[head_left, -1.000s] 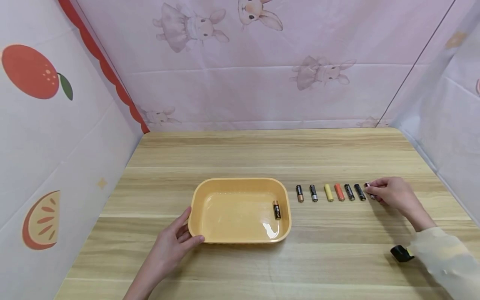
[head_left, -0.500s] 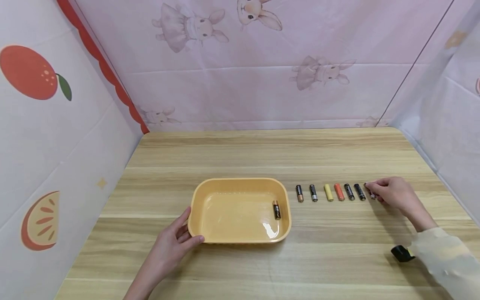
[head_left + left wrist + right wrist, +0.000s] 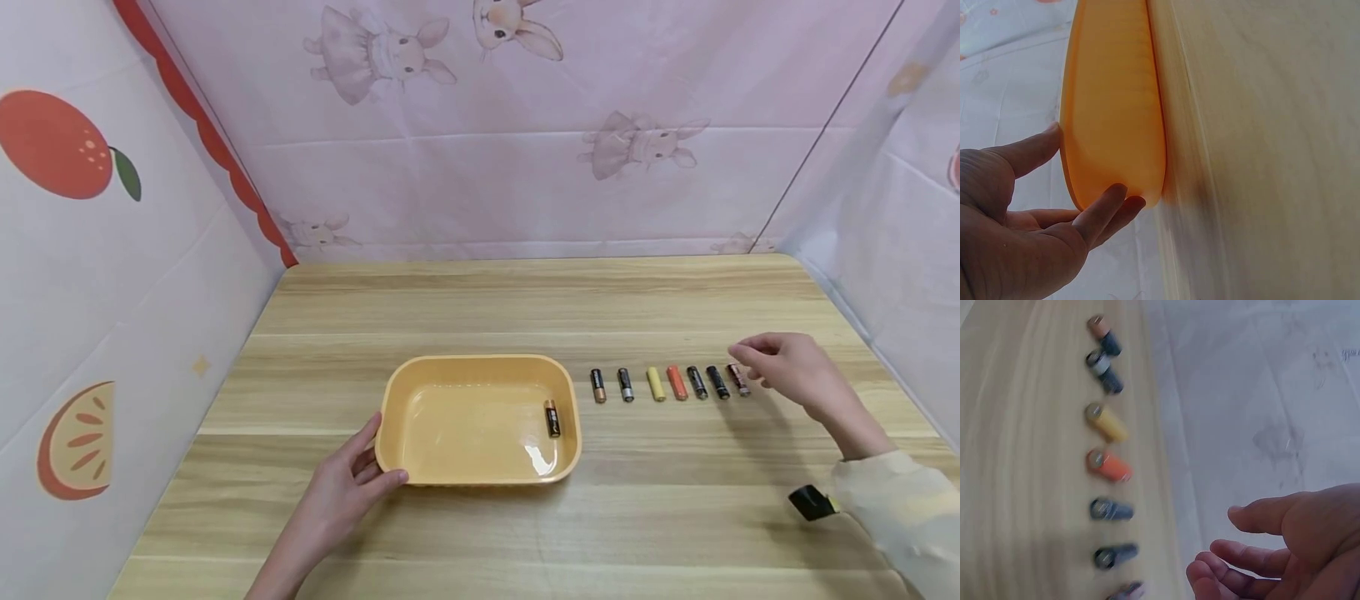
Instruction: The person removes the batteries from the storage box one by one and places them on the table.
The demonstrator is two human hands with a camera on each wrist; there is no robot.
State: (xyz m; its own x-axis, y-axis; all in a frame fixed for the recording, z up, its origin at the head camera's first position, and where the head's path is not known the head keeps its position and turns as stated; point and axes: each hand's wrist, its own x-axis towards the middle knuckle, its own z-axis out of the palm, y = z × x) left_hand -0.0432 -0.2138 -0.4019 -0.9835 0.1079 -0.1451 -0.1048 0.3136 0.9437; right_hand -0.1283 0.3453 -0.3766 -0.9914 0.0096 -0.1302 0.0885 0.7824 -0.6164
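My left hand (image 3: 341,492) holds the near left corner of a yellow plastic tray (image 3: 480,482). Its thumb lies at the rim and its fingers bend against the outer wall (image 3: 1113,137), as the left wrist view shows. Inside the tray, by its right wall, lies one black and copper battery (image 3: 552,418). My right hand (image 3: 795,371) hovers just above the right end of a row of batteries, holding nothing. In the right wrist view its thumb (image 3: 1260,515) stands apart from the loosely bent fingers. Nearest to it is a dark battery with reddish markings (image 3: 738,380).
Leftward along the row lie several more batteries, mostly black, with an orange battery (image 3: 677,383) and a yellow battery (image 3: 656,384) among them. They rest on a wood-grain table (image 3: 480,308). Printed cloth walls (image 3: 480,192) enclose its back and sides.
My right hand has let go of the battery at the row's right end and risen away from it. That battery now lies fully visible. The left hand and tray stay put.
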